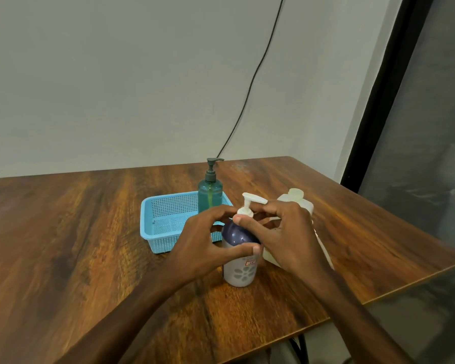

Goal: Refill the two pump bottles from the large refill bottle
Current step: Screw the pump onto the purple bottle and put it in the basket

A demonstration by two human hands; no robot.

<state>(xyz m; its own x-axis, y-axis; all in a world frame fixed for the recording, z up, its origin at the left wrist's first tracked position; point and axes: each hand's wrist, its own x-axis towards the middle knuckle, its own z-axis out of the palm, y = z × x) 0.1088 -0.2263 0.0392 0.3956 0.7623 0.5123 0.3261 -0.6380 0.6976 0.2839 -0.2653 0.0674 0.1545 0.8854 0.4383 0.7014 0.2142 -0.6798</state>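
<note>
- The wooden table point(90, 232) fills the lower view, its far edge against a pale wall point(116, 74); a dark glass panel point(418, 127) runs down the right side
- A thin black cable point(252, 80) hangs down the wall and goes out of sight behind the table's far edge
- My two forearms reach in from the bottom, converging on the middle of the table
- The blue mesh basket point(153, 222) sits left of centre; my left hand covers its near right corner
- The large refill bottle point(294, 203), pale and translucent with its cap on, is just behind my right hand, which hides most of it; I cannot tell whether it stands or leans
- The green pump bottle point(210, 195) stands upright at the basket's far right corner, pump on; its base is hidden behind my left fingers
- The white pump bottle point(241, 271), with a flower print and a dark purple shoulder, stands upright on the table near me, between the basket and the refill bottle
- My left hand point(202, 243) is wrapped round that purple shoulder, thumb across the front, fingers curled behind, clamped on the bottle
- My right hand point(284, 232) comes in from the right, thumb and fingers closed on the white pump top point(247, 203) at its collar, one finger lying along the nozzle
</note>
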